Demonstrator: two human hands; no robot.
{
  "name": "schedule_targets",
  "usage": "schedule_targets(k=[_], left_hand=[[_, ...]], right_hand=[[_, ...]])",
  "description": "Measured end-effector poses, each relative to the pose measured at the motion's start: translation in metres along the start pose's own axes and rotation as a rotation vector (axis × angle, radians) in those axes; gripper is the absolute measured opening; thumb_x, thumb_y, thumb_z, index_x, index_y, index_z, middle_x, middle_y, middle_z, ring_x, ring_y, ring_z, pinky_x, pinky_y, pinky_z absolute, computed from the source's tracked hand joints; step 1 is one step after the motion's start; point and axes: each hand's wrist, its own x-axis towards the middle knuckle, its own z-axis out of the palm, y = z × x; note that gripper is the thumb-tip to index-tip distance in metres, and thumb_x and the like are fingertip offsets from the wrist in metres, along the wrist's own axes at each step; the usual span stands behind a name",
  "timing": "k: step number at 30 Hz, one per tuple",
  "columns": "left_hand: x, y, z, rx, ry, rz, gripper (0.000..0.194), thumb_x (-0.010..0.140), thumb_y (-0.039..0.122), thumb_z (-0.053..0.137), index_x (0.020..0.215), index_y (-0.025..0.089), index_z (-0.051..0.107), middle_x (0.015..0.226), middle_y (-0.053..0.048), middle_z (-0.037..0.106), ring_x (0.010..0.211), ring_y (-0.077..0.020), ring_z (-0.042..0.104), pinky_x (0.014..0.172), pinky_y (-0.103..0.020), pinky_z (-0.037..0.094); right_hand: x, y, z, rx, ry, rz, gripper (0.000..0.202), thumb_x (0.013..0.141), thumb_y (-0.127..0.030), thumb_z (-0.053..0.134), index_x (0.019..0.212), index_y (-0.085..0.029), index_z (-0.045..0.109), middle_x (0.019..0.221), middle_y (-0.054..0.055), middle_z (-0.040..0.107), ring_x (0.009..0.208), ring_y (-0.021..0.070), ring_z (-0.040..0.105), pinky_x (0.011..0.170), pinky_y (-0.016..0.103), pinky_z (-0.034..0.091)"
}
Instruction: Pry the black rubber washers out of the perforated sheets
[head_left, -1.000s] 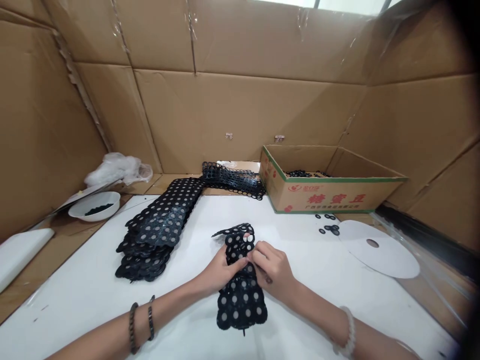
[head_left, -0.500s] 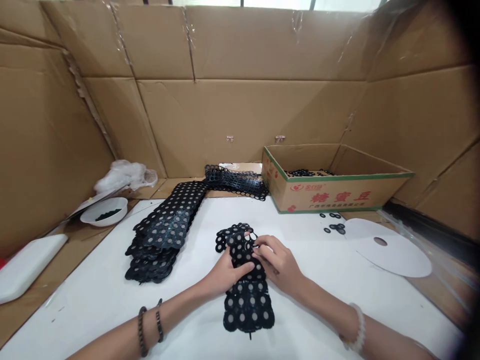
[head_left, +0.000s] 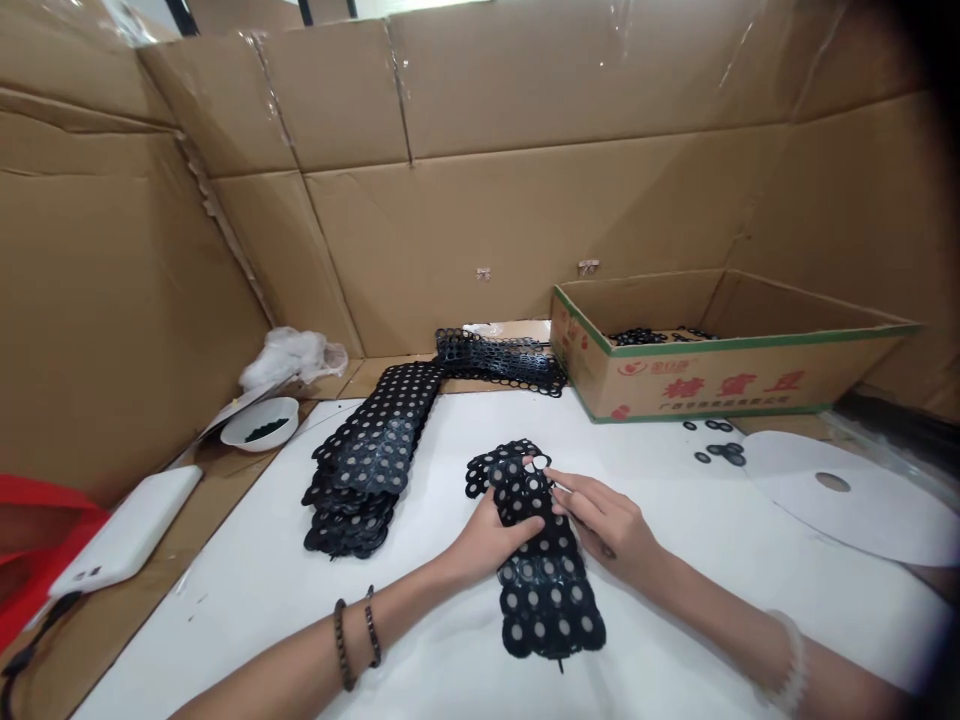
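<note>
The head view looks forward and down over the white tabletop (head_left: 450,640) (slightly tilted), facing the cardboard wall (head_left: 525,220) beyond it.

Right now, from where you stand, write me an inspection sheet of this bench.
Surface: white tabletop, a few dark specks at left.
Job's things: black dotted strip in hand; stacked strips left; black mesh behind.
Clutter: loose black rings by a white disc; plastic bag.
Hands: left hand grips the strip; right hand at its upper edge.
Cables: black cable beside the white slab.
Surroundings: cardboard walls.
</note>
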Motion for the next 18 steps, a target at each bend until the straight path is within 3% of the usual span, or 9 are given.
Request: schedule_targets(k=[4,11,14,18], left_hand=[[0.003,0.000,-0.001,-0.052,-0.025,0.011,0.074,0.071,0.048,0.080,0.135,0.023,0.051,0.142,-0.011,0.050,0.137,-0.0319,0.039,0.119,-0.049,0.024],[0.006,0.003,-0.001,-0.137,-0.079,-0.002,0.065,0.072,0.040,0.082,0.129,0.022,0.056,0.142,-0.009,0.051,0.135,-0.0308,0.043,0.116,-0.047,0.030],[0.007,0.001,-0.001,-0.160,-0.067,-0.016,0.063,0.070,0.040,0.084,0.125,0.021,0.059,0.139,-0.010,0.054,0.131,-0.0314,0.046,0.115,-0.048,0.032],[0.007,-0.001,-0.003,-0.182,0.005,-0.055,0.056,0.069,0.037,0.084,0.116,0.016,0.060,0.125,-0.013,0.062,0.119,-0.0308,0.056,0.109,-0.050,0.039]], right_hand=[[-0.001,0.004,0.002,0.077,-0.004,0.072,0.016,0.090,-0.008,0.049,0.093,-0.018,0.062,0.107,0.012,0.073,0.100,0.0227,0.071,0.079,0.032,0.062],[0.010,0.014,-0.002,0.180,0.089,0.446,0.019,0.098,-0.018,0.039,0.085,-0.019,0.052,0.078,0.006,0.072,0.071,0.0174,0.073,0.063,0.028,0.060],[0.014,0.017,-0.005,0.215,0.093,0.489,0.020,0.099,-0.021,0.039,0.083,-0.019,0.050,0.073,0.004,0.069,0.067,0.0156,0.070,0.062,0.027,0.059],[0.013,0.008,-0.009,0.185,0.087,0.437,0.016,0.096,-0.020,0.048,0.083,-0.018,0.057,0.088,0.007,0.063,0.083,0.0162,0.065,0.070,0.028,0.057]])
